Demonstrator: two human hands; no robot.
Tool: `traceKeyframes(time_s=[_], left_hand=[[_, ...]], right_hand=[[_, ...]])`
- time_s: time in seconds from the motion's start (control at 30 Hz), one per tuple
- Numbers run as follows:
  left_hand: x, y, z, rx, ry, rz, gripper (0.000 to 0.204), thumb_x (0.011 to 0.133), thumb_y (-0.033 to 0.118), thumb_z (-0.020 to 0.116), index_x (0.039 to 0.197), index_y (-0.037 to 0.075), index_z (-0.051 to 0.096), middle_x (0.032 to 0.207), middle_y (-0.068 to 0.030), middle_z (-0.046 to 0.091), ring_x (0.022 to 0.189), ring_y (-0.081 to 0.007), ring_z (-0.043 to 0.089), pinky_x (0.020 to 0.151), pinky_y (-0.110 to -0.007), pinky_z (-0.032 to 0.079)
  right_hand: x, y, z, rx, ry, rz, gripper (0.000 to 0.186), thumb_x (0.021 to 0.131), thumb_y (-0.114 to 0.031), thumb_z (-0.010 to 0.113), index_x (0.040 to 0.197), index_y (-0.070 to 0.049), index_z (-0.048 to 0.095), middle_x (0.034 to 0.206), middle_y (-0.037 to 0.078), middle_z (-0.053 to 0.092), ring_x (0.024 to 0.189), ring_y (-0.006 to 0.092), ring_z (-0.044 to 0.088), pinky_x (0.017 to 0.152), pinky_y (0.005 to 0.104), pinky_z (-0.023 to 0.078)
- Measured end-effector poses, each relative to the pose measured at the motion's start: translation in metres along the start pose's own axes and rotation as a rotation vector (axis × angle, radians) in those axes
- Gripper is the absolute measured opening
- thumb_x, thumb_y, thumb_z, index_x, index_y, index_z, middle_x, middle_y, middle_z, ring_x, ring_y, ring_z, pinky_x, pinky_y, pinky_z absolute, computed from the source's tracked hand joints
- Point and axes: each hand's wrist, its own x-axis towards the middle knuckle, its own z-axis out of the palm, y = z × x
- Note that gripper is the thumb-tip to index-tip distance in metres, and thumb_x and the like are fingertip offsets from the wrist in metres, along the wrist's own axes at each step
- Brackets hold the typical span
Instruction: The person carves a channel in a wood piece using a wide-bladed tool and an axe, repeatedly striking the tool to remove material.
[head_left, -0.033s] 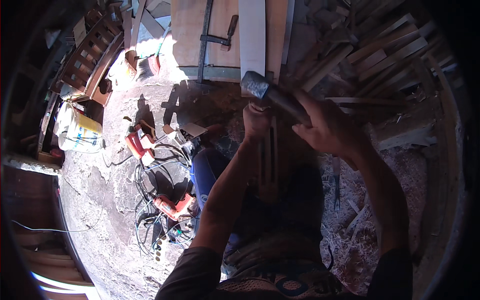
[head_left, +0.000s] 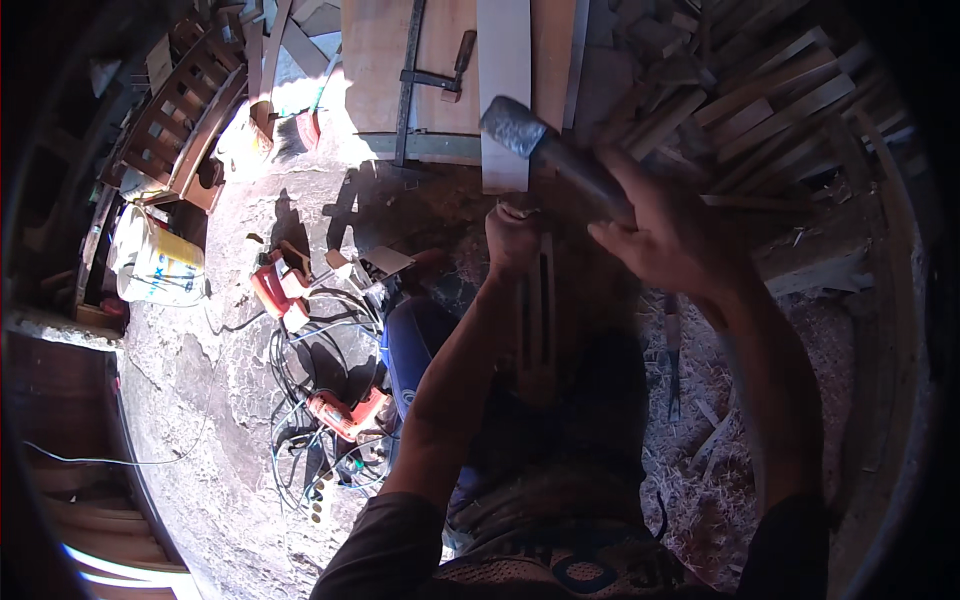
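Note:
My right hand (head_left: 665,225) is closed round the dark handle of a hammer (head_left: 515,125). Its worn grey head is held up to the left, above and apart from my left fist. My left hand (head_left: 512,240) is closed on a short handle with a pale rounded end (head_left: 518,209); whatever lies below the fist is hidden. Beneath that hand, a long piece of wood with narrow slots (head_left: 536,320) runs toward my body between my legs. To the right, on the shavings, lies a slim chisel-like tool (head_left: 673,360).
Ahead stands a wooden bench top (head_left: 375,90) with a bar clamp (head_left: 430,78) and a pale board (head_left: 505,90). Timber offcuts (head_left: 780,100) pile up at the right. On the left floor are a red drill (head_left: 345,412), another red power tool (head_left: 280,285), tangled cables and a white bucket (head_left: 160,255).
The hammer and my right hand have risen away from my left fist, toward the bench. My left hand stays in place.

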Motion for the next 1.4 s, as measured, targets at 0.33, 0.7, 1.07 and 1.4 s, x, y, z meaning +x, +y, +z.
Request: traceKeyframes(time_s=[0.33,0.7,1.07,1.4], left_hand=[[-0.028,0.019,0.015,0.051,-0.019,0.052,0.010,0.079,0.006,0.070,0.088,0.002,0.072,0.085,-0.0007,0.072,0.079,-0.0069,0.063,0.069,-0.027,0.051],[-0.010,-0.005,0.009,0.211,-0.040,-0.076,0.011,0.079,0.005,0.068,0.090,0.002,0.072,0.088,0.0009,0.071,0.079,-0.0061,0.062,0.067,-0.025,0.050],[-0.040,0.002,0.020,0.122,0.021,0.058,0.016,0.082,0.013,0.067,0.092,0.001,0.071,0.082,-0.0022,0.071,0.073,-0.0109,0.065,0.062,-0.029,0.051],[0.011,-0.032,0.017,0.185,0.041,-0.201,0.017,0.080,0.015,0.071,0.087,0.000,0.071,0.080,-0.0040,0.072,0.076,-0.0098,0.065,0.064,-0.031,0.052]], right_hand=[[0.005,0.078,0.068,-0.333,-0.067,-0.076,0.040,0.081,-0.004,0.064,0.118,0.003,0.051,0.084,0.027,0.068,0.078,0.0421,0.071,0.065,0.0504,0.056],[0.065,0.009,-0.037,-0.118,0.458,-0.153,0.048,0.087,-0.014,0.068,0.132,-0.006,0.051,0.080,0.014,0.065,0.071,0.0270,0.067,0.066,0.0415,0.054],[-0.009,0.092,0.055,-0.121,-0.148,-0.120,0.060,0.082,-0.011,0.070,0.138,-0.004,0.048,0.103,0.025,0.066,0.098,0.0429,0.067,0.080,0.0501,0.051],[0.093,0.077,0.032,-0.105,0.570,-0.032,0.041,0.086,-0.010,0.065,0.122,-0.001,0.048,0.089,0.026,0.066,0.083,0.0414,0.069,0.071,0.0490,0.052]])
